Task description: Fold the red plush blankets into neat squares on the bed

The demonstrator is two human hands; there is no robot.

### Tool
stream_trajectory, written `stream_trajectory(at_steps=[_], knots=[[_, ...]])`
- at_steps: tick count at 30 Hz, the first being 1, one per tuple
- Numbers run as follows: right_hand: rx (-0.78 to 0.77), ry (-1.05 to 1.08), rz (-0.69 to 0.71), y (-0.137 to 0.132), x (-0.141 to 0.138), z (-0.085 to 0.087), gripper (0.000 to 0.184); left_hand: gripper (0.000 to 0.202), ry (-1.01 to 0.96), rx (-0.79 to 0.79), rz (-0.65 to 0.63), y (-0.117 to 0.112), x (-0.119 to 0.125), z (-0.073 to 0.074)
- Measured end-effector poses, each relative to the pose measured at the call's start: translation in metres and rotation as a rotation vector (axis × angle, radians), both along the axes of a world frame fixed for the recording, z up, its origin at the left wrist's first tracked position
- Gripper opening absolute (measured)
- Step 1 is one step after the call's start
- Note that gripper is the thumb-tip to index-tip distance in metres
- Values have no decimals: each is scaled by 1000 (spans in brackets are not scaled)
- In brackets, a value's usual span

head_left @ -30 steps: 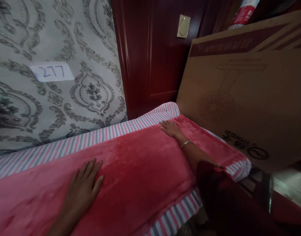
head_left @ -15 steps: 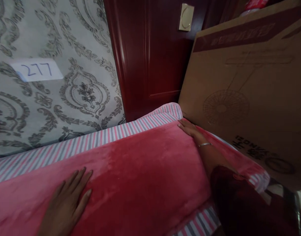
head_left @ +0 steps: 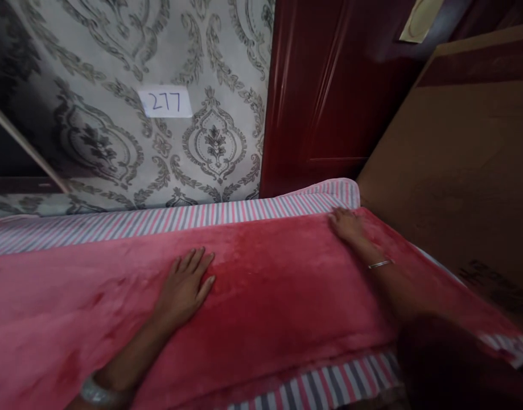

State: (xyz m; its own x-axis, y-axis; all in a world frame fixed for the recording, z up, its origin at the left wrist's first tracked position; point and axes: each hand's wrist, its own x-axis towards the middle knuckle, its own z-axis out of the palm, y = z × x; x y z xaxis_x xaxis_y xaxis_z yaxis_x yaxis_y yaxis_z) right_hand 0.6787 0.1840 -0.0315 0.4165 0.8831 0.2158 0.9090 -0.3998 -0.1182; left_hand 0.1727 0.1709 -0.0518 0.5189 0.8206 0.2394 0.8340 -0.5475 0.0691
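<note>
A long plush blanket (head_left: pixel 282 285), red and pink, lies spread across the view. Striped fabric (head_left: pixel 188 219) in pink, grey and white shows along its far edge and again at the near edge. My left hand (head_left: pixel 184 285) rests flat on the blanket's pile, fingers stretched out, a wide bangle on that wrist. Over at the far right corner my right hand (head_left: pixel 347 225) lies on the blanket close to the striped border. Its fingers are slightly blurred but look extended, and a thin bracelet circles the wrist.
Behind the blanket stands a wall with patterned wallpaper (head_left: pixel 116 108), bearing a paper label (head_left: pixel 167 102) marked 277. A dark red wooden panel (head_left: pixel 321 102) adjoins it. A big cardboard box (head_left: pixel 466 148) leans at the right. At the left is a dark framed screen (head_left: pixel 13 154).
The camera has turned left, so everything sits further right and the dark screen has come into view. Both hands stay on the blanket; more of the left forearm shows.
</note>
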Motion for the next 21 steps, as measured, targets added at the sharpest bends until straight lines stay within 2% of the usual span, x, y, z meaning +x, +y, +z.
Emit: stream_trajectory(at_steps=[2, 6, 8, 10, 12, 15, 18, 21], knots=[[51, 5, 252, 9, -58, 1, 55, 58, -18, -3, 1, -1, 1, 1], [-49, 85, 687, 21, -182, -2, 59, 62, -36, -3, 22, -4, 2, 4], [-113, 107, 848, 25, -228, -4, 62, 62, -24, -7, 22, -5, 2, 5], [-151, 124, 911, 31, -254, -4, 63, 60, -11, -7, 13, -6, 2, 6], [-177, 130, 902, 40, -259, -4, 63, 59, -9, 0, 4, -6, 3, 6], [-212, 112, 775, 52, -235, -3, 62, 59, -6, -7, 3, -7, 3, 8], [-227, 78, 562, 54, -186, -5, 61, 59, 16, -44, 18, -8, 5, 10], [-217, 49, 349, 42, -124, -11, 62, 60, 25, -66, 18, -8, 6, 12]])
